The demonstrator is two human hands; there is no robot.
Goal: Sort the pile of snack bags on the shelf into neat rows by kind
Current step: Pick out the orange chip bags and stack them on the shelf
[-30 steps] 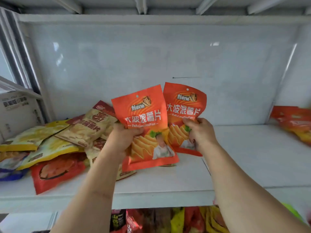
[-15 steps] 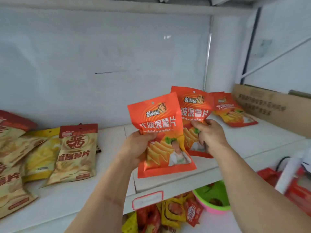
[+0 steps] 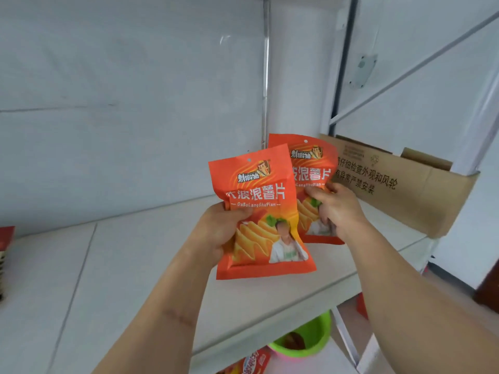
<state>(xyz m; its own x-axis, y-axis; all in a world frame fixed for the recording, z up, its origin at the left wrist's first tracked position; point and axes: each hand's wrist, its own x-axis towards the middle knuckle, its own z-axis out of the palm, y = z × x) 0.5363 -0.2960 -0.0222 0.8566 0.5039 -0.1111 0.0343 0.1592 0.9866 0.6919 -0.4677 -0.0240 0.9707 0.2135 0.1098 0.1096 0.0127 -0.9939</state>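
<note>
Head view shows the left hand point(image 3: 224, 230) clasping one orange snack bag point(image 3: 263, 211) by its left edge, thumb pressed across the front, held upright above the white shelf point(image 3: 129, 265). Just behind it, overlapped, the right hand point(image 3: 337, 209) pinches a second orange bag point(image 3: 310, 168) of the same kind. Both read "DaBoLangShuPian" under large white Chinese characters. A printed cardboard box point(image 3: 399, 184) stands close beside them on the right; a green bowl point(image 3: 310, 338) sits below.
</note>
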